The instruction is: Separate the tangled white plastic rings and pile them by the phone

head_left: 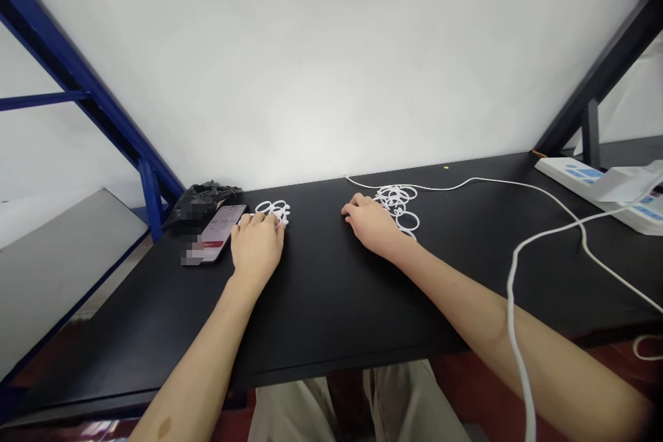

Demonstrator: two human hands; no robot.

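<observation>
Where the table (321, 297) begins at the far left, a blue frame (77, 69) slants down, its foot at ten o'clock from the left hand (257, 243). A crumpled black bag (207, 197) lies near that foot, also at ten o'clock from the hand, and the phone (220, 229) lies just beside the hand at about nine to ten o'clock, its screen lit. The left forearm (212, 345) comes in from seven o'clock, nearly straight through the wrist; the hand is palm down with its back showing, fingers side by side, slightly bent and pointing towards twelve. They cover part of the left rings (280, 213), a small white cluster showing at one o'clock from the hand. Whether they grip any, I cannot tell.

The right hand (369, 221) is well apart, at three o'clock from the left, its forearm (460, 300) reaching in from four o'clock. It too is palm down, fingers loosely bent and close together, tips aimed at ten o'clock; its underside is hidden, so I cannot tell if it has hold of anything. The right rings (396, 197), a larger white tangle, spread just beside it from one to four o'clock. Past two o'clock a thin white cord (484, 179) runs rightwards, towards a white box (611, 202) near the table's right end.
</observation>
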